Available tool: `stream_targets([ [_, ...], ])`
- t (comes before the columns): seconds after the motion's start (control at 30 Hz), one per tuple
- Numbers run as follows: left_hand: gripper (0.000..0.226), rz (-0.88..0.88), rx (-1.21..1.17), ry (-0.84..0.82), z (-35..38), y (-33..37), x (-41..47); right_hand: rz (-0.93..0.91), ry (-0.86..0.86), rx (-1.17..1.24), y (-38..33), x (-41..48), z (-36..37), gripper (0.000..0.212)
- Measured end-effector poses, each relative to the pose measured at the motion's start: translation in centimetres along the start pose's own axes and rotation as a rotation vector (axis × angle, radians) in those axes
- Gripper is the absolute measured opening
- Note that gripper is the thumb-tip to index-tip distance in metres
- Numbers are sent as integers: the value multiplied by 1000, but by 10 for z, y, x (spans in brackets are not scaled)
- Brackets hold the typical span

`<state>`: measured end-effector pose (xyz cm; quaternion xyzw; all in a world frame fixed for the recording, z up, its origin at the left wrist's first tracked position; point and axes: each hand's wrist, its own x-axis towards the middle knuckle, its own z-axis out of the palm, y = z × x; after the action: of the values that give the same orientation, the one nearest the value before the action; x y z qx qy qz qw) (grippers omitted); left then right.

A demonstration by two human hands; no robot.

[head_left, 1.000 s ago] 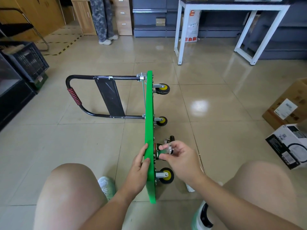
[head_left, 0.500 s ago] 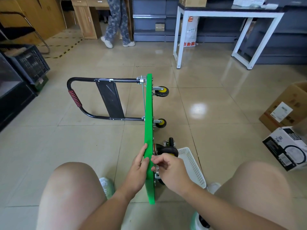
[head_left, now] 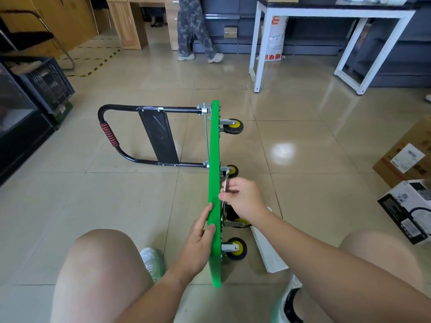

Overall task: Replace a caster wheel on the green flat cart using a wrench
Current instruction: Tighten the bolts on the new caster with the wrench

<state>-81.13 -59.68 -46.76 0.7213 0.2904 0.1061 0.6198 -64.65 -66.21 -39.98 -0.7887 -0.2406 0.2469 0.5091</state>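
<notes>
In the middle of the frame, the green flat cart (head_left: 214,159) is standing on its side edge on the tiled floor (head_left: 116,206). Its deck is running up and down the picture and its black handle (head_left: 109,134) is lying out flat to the left. Four wheels are sticking out to the right of the deck: a far caster (head_left: 233,126) near the top, a second caster (head_left: 232,171) below it, a third caster (head_left: 238,222) partly hiding behind the person's wrist, and a near caster (head_left: 236,248) lowest of all.

The left hand (head_left: 198,231) is gripping the deck's upturned edge low in the frame, with fingers lying along the left face and thumb pressing on the edge. The right hand (head_left: 245,198) is pinching the shaft of a slim silver wrench (head_left: 225,183). The wrench is lying close along the underside of the deck, its far end reaching up to the second caster's bracket. Whether that end is seated on a bolt I cannot tell.

A white slatted basket (head_left: 268,252) is sitting on the floor just right of the near caster. Toward the right edge, a brown carton (head_left: 405,155) and a black-and-white box (head_left: 405,210) are resting side by side. At the top, a person in camouflage trousers (head_left: 193,29) is showing from the waist down, left of a white-framed tabletop (head_left: 326,11).
</notes>
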Motion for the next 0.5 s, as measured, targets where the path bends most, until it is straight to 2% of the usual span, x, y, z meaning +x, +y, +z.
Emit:
stream_targets([
  [0.17,51,4,2,1,-1,3,1,30,33,158,-4,-7,-4,26],
  [0.33,51,17,2,-1,0,2,0,-71,161,241,-10,-46,-22,19],
  [0.5,53,6,-37,10,1,-3,1,-92,137,276,6,-85,-17,21],
])
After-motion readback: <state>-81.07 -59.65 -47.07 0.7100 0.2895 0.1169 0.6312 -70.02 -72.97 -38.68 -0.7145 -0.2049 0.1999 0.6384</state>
